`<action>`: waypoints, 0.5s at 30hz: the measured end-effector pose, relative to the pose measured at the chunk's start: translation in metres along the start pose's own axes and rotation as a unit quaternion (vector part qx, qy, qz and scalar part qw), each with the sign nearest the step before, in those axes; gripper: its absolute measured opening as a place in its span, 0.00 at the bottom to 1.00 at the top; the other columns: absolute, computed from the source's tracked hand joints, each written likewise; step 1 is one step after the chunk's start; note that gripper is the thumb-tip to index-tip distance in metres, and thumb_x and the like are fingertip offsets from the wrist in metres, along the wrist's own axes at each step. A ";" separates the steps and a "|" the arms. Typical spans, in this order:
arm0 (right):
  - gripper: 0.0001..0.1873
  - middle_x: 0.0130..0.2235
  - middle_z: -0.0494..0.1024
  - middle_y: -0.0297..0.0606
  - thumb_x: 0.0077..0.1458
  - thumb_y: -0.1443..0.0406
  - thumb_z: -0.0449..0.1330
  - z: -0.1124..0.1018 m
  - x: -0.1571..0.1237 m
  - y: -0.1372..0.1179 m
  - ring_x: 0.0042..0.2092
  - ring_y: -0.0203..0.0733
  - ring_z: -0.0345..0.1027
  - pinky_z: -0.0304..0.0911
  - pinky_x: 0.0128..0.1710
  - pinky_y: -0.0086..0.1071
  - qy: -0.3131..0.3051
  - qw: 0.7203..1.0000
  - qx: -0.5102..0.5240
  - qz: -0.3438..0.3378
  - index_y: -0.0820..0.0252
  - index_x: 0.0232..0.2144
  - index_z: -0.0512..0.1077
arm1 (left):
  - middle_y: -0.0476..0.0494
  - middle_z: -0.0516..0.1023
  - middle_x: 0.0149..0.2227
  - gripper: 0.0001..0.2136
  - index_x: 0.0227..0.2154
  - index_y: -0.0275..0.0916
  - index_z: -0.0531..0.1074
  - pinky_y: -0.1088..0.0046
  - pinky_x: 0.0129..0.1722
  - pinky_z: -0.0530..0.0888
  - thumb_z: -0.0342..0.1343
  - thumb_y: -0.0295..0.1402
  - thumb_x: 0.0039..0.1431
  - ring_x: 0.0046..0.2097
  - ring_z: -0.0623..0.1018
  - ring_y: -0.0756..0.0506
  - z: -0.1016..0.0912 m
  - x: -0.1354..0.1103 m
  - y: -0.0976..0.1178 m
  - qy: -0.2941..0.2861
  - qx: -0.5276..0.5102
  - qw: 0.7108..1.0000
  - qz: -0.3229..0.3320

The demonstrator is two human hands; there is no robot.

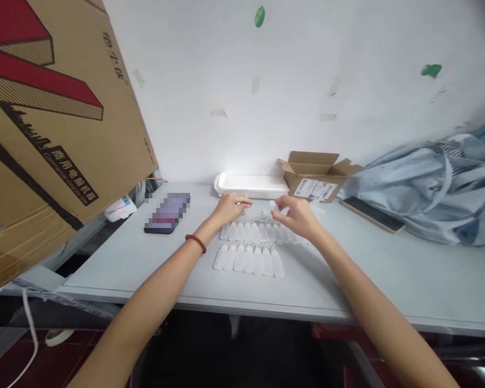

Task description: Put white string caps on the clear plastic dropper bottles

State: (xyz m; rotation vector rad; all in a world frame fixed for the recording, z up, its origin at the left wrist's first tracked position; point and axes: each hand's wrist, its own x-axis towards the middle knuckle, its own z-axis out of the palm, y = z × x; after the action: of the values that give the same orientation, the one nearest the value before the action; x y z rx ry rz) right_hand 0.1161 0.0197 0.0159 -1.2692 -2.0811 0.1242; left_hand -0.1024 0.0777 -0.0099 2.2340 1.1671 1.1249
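Observation:
Two rows of small white oblong tags with thin white cords at their tops lie on the table; the front row is nearest me, and the back row lies just behind it. Over the left end of the back row, my left hand pinches a thin white cord between thumb and fingertips. My right hand is closed on a white tag, held by thumb and forefinger above the right part of that row. This hand covers some of the tags below it.
Behind the hands are a long white package and an open cardboard box. A phone lies left, another phone right, beside a pale blue cloth heap. A large carton leans in at left. The table's front edge runs below.

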 end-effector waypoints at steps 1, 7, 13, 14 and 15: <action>0.07 0.30 0.76 0.38 0.50 0.62 0.57 0.000 0.000 0.000 0.31 0.39 0.68 0.61 0.29 0.30 0.002 1.000 0.004 0.001 0.61 0.30 0.69 | 0.44 0.81 0.33 0.08 0.31 0.40 0.80 0.68 0.41 0.73 0.56 0.28 0.52 0.37 0.78 0.45 0.000 0.000 0.000 0.004 -0.010 1.000 -0.002; 0.07 0.30 0.76 0.38 0.50 0.62 0.57 0.000 0.002 0.003 0.30 0.39 0.67 0.60 0.29 0.30 0.008 1.000 -0.010 0.009 0.61 0.28 0.69 | 0.45 0.81 0.31 0.05 0.28 0.39 0.78 0.67 0.40 0.74 0.57 0.27 0.49 0.36 0.79 0.45 0.005 0.002 0.000 0.053 -0.103 0.993 -0.019; 0.07 0.31 0.77 0.40 0.50 0.63 0.57 0.001 0.001 0.001 0.33 0.41 0.69 0.62 0.29 0.30 0.004 1.000 0.017 0.018 0.61 0.30 0.70 | 0.45 0.77 0.29 0.04 0.27 0.35 0.71 0.71 0.34 0.73 0.58 0.27 0.45 0.32 0.77 0.48 0.008 0.004 -0.003 0.053 -0.205 0.976 -0.054; 0.07 0.32 0.77 0.40 0.50 0.63 0.57 0.001 0.001 0.000 0.33 0.41 0.69 0.63 0.29 0.30 0.002 0.999 0.025 0.020 0.61 0.31 0.70 | 0.45 0.77 0.29 0.04 0.27 0.35 0.71 0.71 0.33 0.73 0.59 0.27 0.45 0.31 0.77 0.48 0.009 0.004 -0.002 0.052 -0.212 0.974 -0.055; 0.08 0.33 0.77 0.40 0.51 0.63 0.57 0.002 0.001 0.000 0.33 0.41 0.69 0.63 0.29 0.30 0.001 0.999 0.032 0.021 0.61 0.32 0.70 | 0.46 0.76 0.29 0.05 0.27 0.35 0.70 0.71 0.34 0.73 0.59 0.27 0.45 0.31 0.76 0.48 0.009 0.003 -0.001 0.051 -0.215 0.974 -0.054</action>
State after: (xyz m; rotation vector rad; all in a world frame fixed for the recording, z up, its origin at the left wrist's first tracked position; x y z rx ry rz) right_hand 0.1149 0.0205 0.0152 -1.2749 -2.0340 0.2064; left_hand -0.0948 0.0811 -0.0142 1.7818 0.9579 1.3156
